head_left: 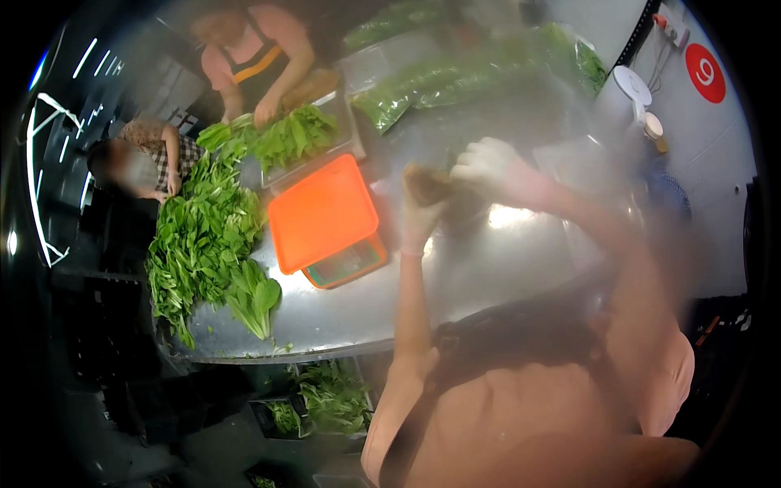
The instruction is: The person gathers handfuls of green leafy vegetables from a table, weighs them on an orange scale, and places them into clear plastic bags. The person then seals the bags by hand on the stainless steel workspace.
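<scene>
Over the metal table, my left hand (421,213) and my right hand (494,172) are close together, both in pale gloves. Between them is a small brownish thing (431,185), too blurred to name. My left fingers are curled round it, and my right fingers are closed at its right side. Just left of my left hand stands an orange weighing scale (324,215) with a bare flat pan. Beyond the scale lies a big heap of leafy greens (203,228), with one loose bunch (254,297) at its near end.
Clear bags of greens (472,80) lie along the far side of the table (455,285). A co-worker (256,61) handles greens (293,140) over a tray; another person (150,159) stands at the left. Below the table edge sits a crate of greens (333,398). Haze blurs the right side.
</scene>
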Available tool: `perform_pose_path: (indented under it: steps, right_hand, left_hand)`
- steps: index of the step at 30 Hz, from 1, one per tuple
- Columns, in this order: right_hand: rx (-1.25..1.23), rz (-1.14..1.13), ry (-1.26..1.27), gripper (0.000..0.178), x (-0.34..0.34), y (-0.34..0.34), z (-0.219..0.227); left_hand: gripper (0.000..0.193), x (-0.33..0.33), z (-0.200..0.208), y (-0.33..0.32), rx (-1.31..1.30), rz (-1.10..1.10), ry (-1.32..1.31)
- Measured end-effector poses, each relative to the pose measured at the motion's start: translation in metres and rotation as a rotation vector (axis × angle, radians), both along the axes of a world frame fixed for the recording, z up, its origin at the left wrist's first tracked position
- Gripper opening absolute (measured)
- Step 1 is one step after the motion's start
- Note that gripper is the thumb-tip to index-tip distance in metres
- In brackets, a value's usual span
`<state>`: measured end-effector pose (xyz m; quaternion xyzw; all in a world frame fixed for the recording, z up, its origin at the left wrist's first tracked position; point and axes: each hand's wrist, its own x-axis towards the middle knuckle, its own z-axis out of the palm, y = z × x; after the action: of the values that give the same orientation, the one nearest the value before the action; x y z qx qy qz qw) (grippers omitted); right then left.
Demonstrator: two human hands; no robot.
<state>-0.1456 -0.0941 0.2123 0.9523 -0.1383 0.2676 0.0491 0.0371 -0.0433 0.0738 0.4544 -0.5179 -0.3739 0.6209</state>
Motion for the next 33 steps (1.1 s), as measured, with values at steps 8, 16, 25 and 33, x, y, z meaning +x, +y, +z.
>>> perform_pose_path:
  steps: [8,16,25,33]
  right_hand:
    - [-0.124,-0.070,-0.203,0.017,-0.019,-0.028,0.034]
    - [-0.611,-0.436,-0.479,0.021,-0.184,0.058,0.104]
    - [0.374,-0.873,0.058,0.030,-0.305,0.031,-0.219]
    - [1.203,-0.542,-0.393,0.066,-0.104,-0.008,-0.102]
  left_hand:
    - [0.087,-0.010,0.026,0.008,0.001,0.059,-0.141]
    - [0.092,-0.008,0.008,0.010,0.001,-0.001,0.046]
    - [0.078,-0.013,0.006,0.004,-0.021,0.045,0.238]
    - [0.079,-0.002,0.001,0.005,-0.007,0.144,0.177]
